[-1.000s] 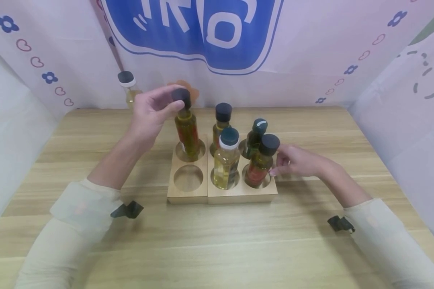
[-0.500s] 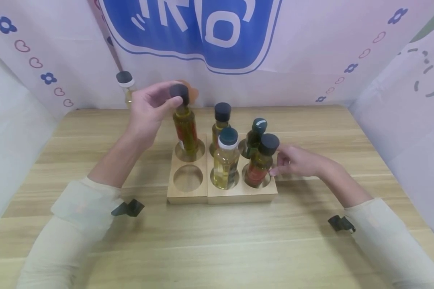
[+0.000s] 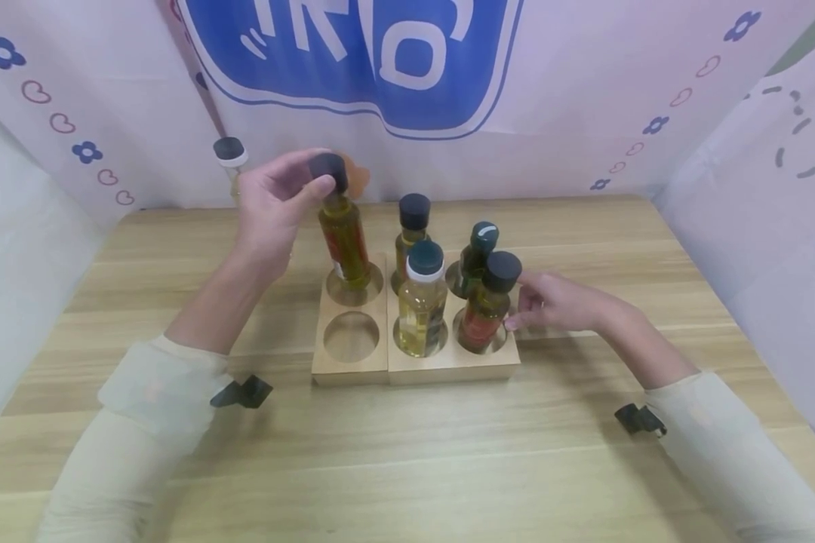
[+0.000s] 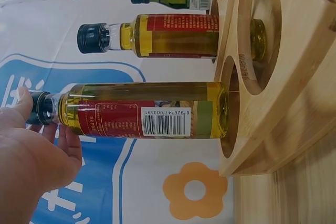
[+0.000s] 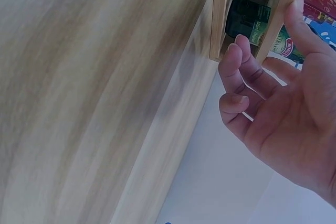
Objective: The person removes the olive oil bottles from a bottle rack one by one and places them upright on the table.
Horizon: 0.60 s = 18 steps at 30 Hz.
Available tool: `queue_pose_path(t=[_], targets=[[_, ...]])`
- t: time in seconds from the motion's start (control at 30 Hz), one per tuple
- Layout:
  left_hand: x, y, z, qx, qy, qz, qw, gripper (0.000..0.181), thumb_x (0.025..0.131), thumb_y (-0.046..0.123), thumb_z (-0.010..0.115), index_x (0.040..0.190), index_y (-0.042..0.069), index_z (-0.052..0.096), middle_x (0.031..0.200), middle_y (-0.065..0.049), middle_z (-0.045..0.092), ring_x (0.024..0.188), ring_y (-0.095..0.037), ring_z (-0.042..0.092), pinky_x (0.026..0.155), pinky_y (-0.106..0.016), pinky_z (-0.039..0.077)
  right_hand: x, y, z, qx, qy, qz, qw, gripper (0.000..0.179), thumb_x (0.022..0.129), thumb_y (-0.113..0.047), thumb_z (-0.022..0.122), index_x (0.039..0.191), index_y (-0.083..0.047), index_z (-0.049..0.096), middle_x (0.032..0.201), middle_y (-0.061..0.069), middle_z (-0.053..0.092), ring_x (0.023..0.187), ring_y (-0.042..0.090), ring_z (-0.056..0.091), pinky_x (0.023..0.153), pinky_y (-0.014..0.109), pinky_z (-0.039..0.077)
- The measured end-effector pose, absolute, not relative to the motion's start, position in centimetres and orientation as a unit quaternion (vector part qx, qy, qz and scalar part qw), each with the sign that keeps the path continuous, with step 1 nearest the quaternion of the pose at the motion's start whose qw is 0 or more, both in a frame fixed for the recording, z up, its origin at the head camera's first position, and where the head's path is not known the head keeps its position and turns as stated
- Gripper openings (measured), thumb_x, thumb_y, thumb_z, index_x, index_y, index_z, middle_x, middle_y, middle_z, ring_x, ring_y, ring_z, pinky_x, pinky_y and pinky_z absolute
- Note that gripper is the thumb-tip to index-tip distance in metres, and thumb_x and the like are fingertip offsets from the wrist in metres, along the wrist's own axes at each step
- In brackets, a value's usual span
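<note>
In the head view my left hand [image 3: 272, 204] pinches the black cap of a tall oil bottle [image 3: 345, 240] with a red label. That bottle leans slightly, its base at the back left hole of a wooden bottle rack [image 3: 350, 368]. The left wrist view shows thumb and fingers round the cap and the bottle's barcode [image 4: 166, 121]. My right hand [image 3: 560, 303] holds the rack's right edge, thumb and index finger against the top board [image 5: 281, 19], other fingers curled below. Nearest to it stands another red-labelled bottle [image 3: 485, 317].
A pale oil bottle [image 3: 421, 317] with a green cap, a black-capped bottle [image 3: 414, 226] and a dark green bottle [image 3: 477, 253] stand in the rack. Another bottle [image 3: 231, 154] is partly hidden behind my left hand. A printed cloth [image 3: 550, 113] hangs behind the table [image 3: 407, 467].
My left hand has drawn the red-labelled bottle a little upward and to the left, tilting it slightly. The right hand keeps its place at the rack; the head view has shifted slightly.
</note>
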<state>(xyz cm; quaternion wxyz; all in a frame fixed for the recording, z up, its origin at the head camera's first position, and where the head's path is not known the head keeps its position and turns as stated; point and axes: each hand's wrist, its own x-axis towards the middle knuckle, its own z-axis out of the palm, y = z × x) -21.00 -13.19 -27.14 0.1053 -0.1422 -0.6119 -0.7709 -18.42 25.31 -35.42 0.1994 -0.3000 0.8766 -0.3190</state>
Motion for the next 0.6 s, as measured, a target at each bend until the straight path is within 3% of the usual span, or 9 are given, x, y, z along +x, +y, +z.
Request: queue_pose_path(t=[0.23,0.6], targets=[[-20.96,-13.03,-27.07,-0.133,-0.605,-0.775,0.125,0.022,0.089,-0.007,0.076,0.106,0.005,0.079,0.098,-0.006,0.077,0.089,-0.016,0.069,0.09,-0.025,0.056,-18.3,25.12,-35.15,-0.3,0.877,-0.318,0.201,0.057,0.088,-0.015,0.083,0.134,0.002,0.054,0.073,0.01,0.067,0.065,0.028,0.064,0.059,0.029,0.054],[-21.21,-12.78,-26.89,-0.153,-0.599,-0.77,0.16,0.023,0.093,-0.006,0.073,0.109,0.009,0.078,0.098,-0.003,0.078,0.086,-0.016,0.07,0.084,-0.025,0.058,-17.98,25.04,-34.78,-0.302,0.873,-0.327,0.199,0.058,0.088,-0.016,0.083,0.134,0.004,0.054,0.072,0.007,0.066,0.064,0.019,0.061,0.058,0.028,0.053]])
